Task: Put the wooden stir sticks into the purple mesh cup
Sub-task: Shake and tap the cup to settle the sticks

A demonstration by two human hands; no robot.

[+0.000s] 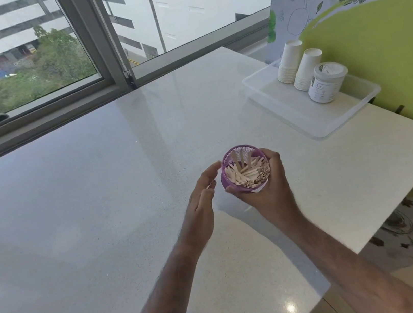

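**Cup held upright, sticks inside**

The right hand (pixel 266 190) grips the purple mesh cup (pixel 243 175) from its right and near side, fingers and thumb curled round the wall. The wooden stir sticks (pixel 246 173) lie inside the cup, a few leaning long-axis upward against the far wall, the rest crossed below. The left hand (pixel 200 197) hovers just left of the cup, fingers relaxed, holding nothing. No loose sticks show on the table (pixel 99 199), so the task seems nearly complete.
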